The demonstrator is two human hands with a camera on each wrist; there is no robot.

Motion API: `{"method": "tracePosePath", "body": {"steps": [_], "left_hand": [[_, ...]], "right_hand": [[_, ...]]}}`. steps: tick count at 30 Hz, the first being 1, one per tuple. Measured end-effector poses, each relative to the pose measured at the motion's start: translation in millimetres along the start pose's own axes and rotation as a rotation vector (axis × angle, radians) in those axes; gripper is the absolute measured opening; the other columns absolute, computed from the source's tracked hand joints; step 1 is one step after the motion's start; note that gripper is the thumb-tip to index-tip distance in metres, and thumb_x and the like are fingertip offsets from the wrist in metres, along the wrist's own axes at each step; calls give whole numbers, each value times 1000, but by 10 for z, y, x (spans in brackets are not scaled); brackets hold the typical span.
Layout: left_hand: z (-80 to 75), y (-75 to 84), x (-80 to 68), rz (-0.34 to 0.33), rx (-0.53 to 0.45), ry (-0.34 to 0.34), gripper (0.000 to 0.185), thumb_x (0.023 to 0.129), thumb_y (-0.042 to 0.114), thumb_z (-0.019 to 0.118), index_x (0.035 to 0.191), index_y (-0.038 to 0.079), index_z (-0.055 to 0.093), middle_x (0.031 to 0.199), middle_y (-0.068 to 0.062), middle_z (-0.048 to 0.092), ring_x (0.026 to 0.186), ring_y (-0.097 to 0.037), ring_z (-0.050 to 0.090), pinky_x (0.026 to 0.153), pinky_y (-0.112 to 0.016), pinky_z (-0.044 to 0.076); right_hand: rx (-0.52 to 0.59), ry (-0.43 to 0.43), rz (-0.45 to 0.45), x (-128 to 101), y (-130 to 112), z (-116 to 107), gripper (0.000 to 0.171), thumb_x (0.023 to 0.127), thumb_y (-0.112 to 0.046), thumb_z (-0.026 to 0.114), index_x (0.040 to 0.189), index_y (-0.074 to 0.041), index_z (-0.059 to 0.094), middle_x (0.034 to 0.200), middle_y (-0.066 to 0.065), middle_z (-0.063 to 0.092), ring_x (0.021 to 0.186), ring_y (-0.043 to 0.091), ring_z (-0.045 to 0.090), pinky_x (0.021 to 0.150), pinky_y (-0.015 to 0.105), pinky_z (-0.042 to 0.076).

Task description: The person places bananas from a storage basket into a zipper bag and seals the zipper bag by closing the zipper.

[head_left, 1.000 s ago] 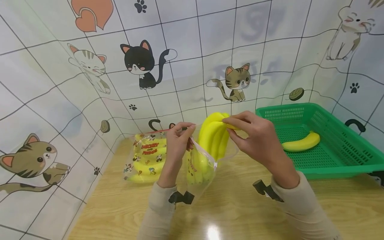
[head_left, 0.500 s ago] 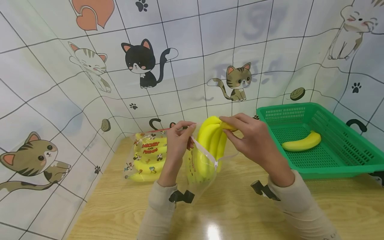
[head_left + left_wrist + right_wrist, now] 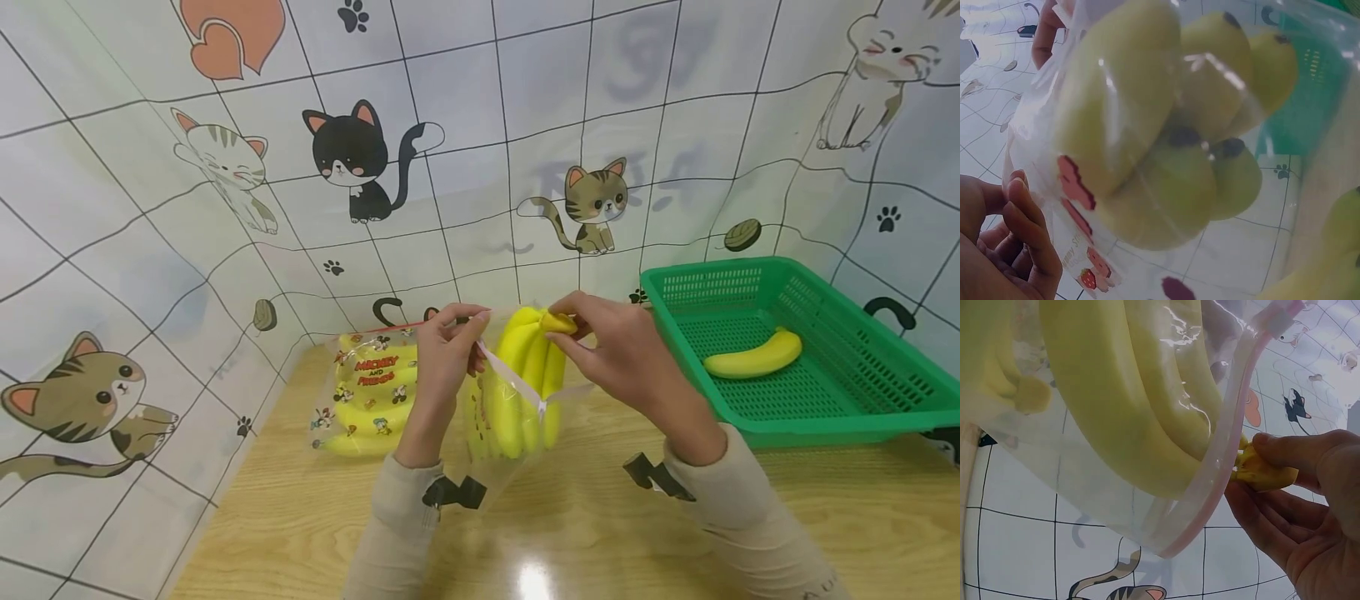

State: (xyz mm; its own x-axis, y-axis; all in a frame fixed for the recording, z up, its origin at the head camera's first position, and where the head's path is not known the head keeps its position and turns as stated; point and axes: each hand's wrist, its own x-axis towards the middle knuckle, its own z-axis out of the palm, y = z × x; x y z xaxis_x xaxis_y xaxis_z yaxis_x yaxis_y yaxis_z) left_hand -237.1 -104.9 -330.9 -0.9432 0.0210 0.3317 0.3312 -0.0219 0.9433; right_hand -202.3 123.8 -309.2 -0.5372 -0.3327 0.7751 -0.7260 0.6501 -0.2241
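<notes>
Banana bunch (image 3: 525, 375) half inside clear zip bag (image 3: 510, 433): right hand (image 3: 622, 358) pinches stem, left hand (image 3: 442, 358) pinches bag mouth. Next, judged: lower bunch fully, release stem.

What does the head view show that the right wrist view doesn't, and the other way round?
Only the head view shows the left hand pinching the clear zip bag's rim, a second printed bag of bananas lying on the wooden table, and a green basket holding a single banana.

Only the right wrist view shows, close up, the bag's pink zip rim curving round the bunch.

Both show the right hand gripping the stem of the banana bunch, which sits partly inside the bag.
</notes>
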Motion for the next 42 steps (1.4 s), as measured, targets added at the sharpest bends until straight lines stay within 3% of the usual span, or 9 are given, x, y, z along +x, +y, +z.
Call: {"method": "tracePosePath", "body": {"steps": [19, 31, 42], "left_hand": [[-7, -3, -7, 1, -4, -3, 20, 100, 15, 69, 109, -2, 72, 52, 3, 59, 39, -14, 47, 40, -24, 41], [11, 14, -18, 1, 4, -12, 17, 99, 16, 69, 108, 2, 73, 53, 3, 59, 40, -14, 48, 41, -22, 41], [13, 20, -20, -3, -2, -13, 13, 100, 16, 69, 105, 4, 74, 53, 3, 59, 40, -14, 48, 40, -22, 41]], "right_hand": [[73, -95, 35, -10, -56, 196, 26, 83, -6, 86, 105, -3, 73, 99, 9, 77, 77, 14, 70, 68, 25, 62], [103, -150, 71, -49, -49, 298, 28, 86, -3, 79, 112, 1, 72, 108, 14, 76, 80, 17, 74, 70, 28, 64], [42, -152, 83, -52, -32, 359, 18, 83, 1, 83, 99, -3, 76, 96, 9, 74, 74, 17, 73, 65, 26, 62]]}}
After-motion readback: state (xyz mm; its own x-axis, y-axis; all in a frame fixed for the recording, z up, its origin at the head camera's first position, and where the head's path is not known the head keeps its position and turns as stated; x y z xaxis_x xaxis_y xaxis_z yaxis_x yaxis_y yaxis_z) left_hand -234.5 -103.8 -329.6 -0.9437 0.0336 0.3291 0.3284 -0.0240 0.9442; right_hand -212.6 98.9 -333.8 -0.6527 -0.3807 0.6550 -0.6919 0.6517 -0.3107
